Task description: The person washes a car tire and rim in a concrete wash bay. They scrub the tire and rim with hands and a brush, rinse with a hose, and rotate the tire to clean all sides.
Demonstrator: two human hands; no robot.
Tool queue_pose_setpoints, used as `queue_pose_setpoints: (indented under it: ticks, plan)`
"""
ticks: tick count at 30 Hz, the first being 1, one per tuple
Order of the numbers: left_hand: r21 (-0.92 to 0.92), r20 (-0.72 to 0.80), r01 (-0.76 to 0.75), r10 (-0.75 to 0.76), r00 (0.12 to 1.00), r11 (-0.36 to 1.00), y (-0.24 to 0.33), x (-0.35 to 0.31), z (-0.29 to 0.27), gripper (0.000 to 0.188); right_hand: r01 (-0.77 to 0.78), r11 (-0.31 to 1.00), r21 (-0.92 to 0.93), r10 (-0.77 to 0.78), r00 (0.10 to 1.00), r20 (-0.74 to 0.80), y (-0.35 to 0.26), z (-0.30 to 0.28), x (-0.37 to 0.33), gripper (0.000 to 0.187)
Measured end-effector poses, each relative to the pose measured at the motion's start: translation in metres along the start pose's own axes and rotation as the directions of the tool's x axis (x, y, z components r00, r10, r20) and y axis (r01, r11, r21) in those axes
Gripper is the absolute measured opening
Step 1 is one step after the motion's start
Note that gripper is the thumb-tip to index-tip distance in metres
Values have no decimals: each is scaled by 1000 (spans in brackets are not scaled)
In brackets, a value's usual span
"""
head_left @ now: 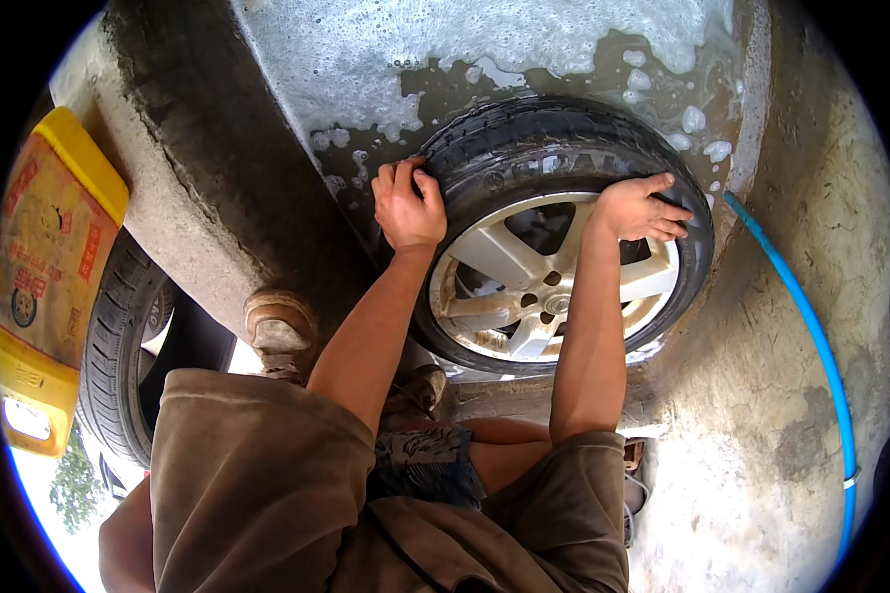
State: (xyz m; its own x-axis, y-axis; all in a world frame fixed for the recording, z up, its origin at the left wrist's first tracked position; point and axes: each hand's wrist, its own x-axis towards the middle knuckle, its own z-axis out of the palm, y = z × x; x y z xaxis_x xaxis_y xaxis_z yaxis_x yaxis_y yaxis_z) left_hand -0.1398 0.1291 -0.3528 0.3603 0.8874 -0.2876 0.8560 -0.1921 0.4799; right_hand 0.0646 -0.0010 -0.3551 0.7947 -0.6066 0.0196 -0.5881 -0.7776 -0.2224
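Sitting in foamy water (346, 59) beside concrete (781, 425): wheel (499, 252); left hand (410, 210) grip holding tire (554, 158), right hand (646, 210) spread.

Concrete trough (758, 89) — murky water (539, 79) under white foam (346, 49), a black-tired wheel (517, 262) resting in it

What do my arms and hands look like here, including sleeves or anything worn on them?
Your left hand and right hand show no gloves, rings or watch. Both forearms are bare below wide, loose brown sleeves, creased, with no visible print.
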Motion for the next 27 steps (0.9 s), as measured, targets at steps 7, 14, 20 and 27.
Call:
queue_pose_setpoints:
  ticks: [7,14,20,27]
  plan:
    - [3,9,3,-3,1000,1000,2,0,-2,19,15,1000,-21,-15,1000,-12,3,2,2,86]
    - [-5,18,21,-21,1000,1000,3,0,-2,19,6,1000,-30,-6,1000,-4,2,1,3,87]
    - [1,19,17,-17,1000,1000,4,1,-3,20,5,999,-33,-5,1000,2,1,0,2,86]
    - [0,23,19,-19,1000,1000,3,1,-3,19,17,1000,-14,-17,1000,-8,4,3,4,86]
